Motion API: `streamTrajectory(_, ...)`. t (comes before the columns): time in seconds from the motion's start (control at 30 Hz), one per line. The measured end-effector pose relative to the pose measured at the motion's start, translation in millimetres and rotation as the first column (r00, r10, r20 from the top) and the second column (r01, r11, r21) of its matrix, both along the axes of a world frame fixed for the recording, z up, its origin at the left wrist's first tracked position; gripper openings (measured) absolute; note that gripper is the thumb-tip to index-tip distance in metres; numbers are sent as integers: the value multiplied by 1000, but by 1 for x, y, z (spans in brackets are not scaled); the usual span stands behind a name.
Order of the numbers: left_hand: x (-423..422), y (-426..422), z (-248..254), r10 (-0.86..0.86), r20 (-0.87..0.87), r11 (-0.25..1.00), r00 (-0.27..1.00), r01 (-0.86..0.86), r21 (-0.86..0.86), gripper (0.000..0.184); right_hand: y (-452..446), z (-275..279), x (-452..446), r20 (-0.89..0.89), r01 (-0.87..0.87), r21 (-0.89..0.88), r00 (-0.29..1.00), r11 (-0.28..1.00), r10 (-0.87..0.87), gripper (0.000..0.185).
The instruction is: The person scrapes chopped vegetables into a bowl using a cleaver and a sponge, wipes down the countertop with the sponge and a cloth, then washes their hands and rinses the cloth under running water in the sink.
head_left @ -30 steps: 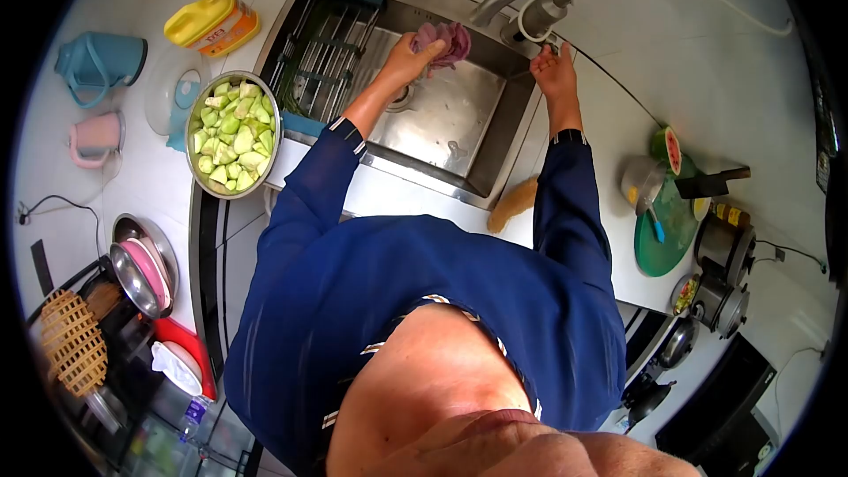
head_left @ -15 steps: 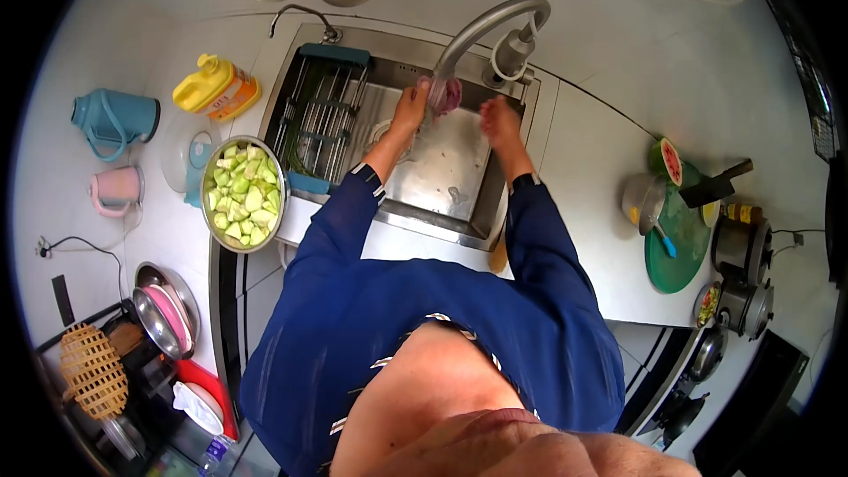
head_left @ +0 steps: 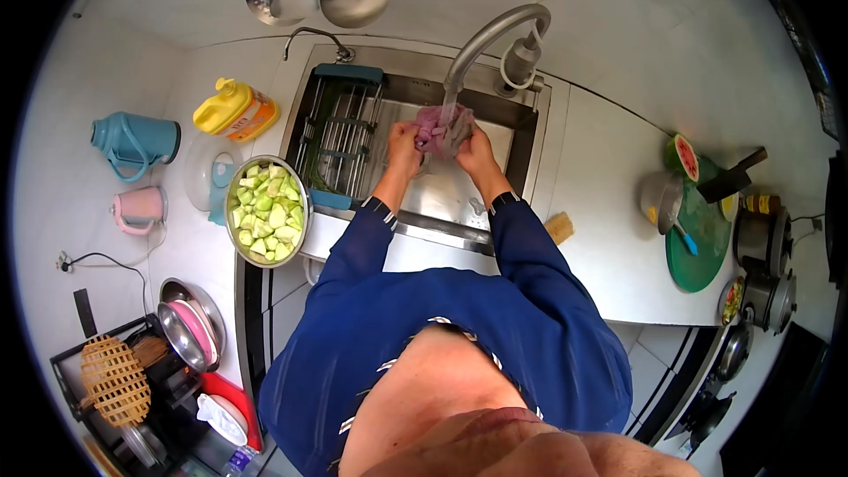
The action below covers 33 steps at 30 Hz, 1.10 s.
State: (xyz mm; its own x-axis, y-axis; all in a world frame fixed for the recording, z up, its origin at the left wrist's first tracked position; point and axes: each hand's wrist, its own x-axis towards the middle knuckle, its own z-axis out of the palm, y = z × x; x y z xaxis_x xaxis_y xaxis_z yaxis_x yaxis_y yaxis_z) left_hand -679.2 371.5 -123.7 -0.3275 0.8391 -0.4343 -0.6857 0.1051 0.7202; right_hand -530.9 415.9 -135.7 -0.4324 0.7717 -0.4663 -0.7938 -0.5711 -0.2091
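A wet pinkish-purple cloth (head_left: 439, 128) is held under the tap (head_left: 495, 28), with water running onto it. My left hand (head_left: 405, 148) grips its left side. On the opposite side my right hand (head_left: 477, 152) has its fingers closed round the edge of the cloth. Both hands are over the steel sink (head_left: 433, 237). A drying rack (head_left: 340, 146) with metal bars lies across the sink's left part, beside my left hand.
Left of the sink stand a bowl of cut green vegetable pieces (head_left: 267, 212), a yellow jug (head_left: 237, 110) and a blue thermos (head_left: 132, 143). To the right are a sponge (head_left: 559, 228), a green cutting board (head_left: 693, 265), a cleaver (head_left: 731, 177) and a cut watermelon (head_left: 683, 157).
My right hand has moved left from the sink's right side and taken hold of the cloth. The cloth is now spread between both hands. The whole view has shifted slightly.
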Motion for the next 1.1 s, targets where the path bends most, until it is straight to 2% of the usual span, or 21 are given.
streamTrajectory(0.07, -6, 1, 11, -105, 90, 994, 990, 104, 16, 10, -4, 34, -4, -85, -17, -30, 996, 999, 15, 30)
streamTrajectory(0.17, -4, 5, 26, -138, -106, 990, 985, 133, -52, 12, -9, 69, -2, -101, -95, 83, 990, 992, 103, 32)
streamTrajectory(0.27, -12, 9, 29, -93, -154, 991, 984, 106, 80, 16, -4, 11, 4, 358, -257, 296, 923, 920, 143, 31)
streamTrajectory(0.37, -18, 11, 34, -63, -19, 961, 998, 65, 267, 17, -4, -31, 18, 631, -402, 15, 714, 916, 303, 30)
streamTrajectory(0.47, -11, 13, 61, 78, 93, 958, 993, -100, 268, 15, -14, -30, 9, 696, -163, -134, 687, 977, 210, 34)
streamTrajectory(0.57, -9, 17, 49, 5, -204, 971, 979, 44, 236, 17, -28, 28, -9, 355, -302, -250, 855, 920, 378, 40)
streamTrajectory(0.6, -4, 13, 49, -39, -490, 971, 871, 149, 187, 19, -31, 45, -17, 292, -270, -202, 901, 941, 321, 42)
streamTrajectory(0.63, 2, 3, 49, -82, -729, 966, 680, 234, 110, 22, -34, 59, -26, 224, -233, -157, 938, 960, 264, 44)
streamTrajectory(0.67, 10, -7, 50, -116, -899, 956, 423, 293, 15, 25, -34, 65, -29, 152, -191, -111, 967, 975, 206, 47)
streamTrajectory(0.77, 50, -42, 41, -67, -943, 892, 326, 443, 90, 26, -11, 0, -8, 53, -280, 96, 960, 955, 277, 48)
streamTrajectory(0.8, 53, -40, 42, -61, -967, 904, 248, 423, 51, 23, -13, 0, -2, 133, -318, 201, 946, 927, 296, 46)
streamTrajectory(0.87, 57, -33, 44, -58, -994, 927, 96, 375, -18, 20, -18, -50, -13, 23, -160, 215, 987, 963, 159, 42)
streamTrajectory(0.9, 53, -22, 43, -82, -992, 952, 100, 303, -48, 20, -20, -68, -19, -26, -83, 217, 996, 973, 90, 40)
streamTrajectory(0.93, 44, -5, 42, -108, -988, 970, 106, 228, -82, 20, -31, -6, -35, 56, 53, 11, 997, 999, -54, 36)
streamTrajectory(0.97, 38, 7, 42, -131, -985, 982, 111, 150, -114, 20, -31, 20, -38, 109, 67, -4, 992, 998, -66, 37)
streamTrajectory(1.0, 39, 12, 44, -112, -984, 984, 137, 152, -90, 20, -31, 37, -40, 160, 81, -20, 984, 996, -77, 39)
streamTrajectory(1.07, 39, 14, 51, -77, -980, 987, 181, 151, -50, 21, -28, 49, -39, 208, 83, -67, 976, 994, -68, 38)
streamTrajectory(1.1, 42, 7, 57, -78, -985, 978, 151, 201, -46, 21, -16, 30, -30, 203, 37, -1, 978, 999, -36, 37)
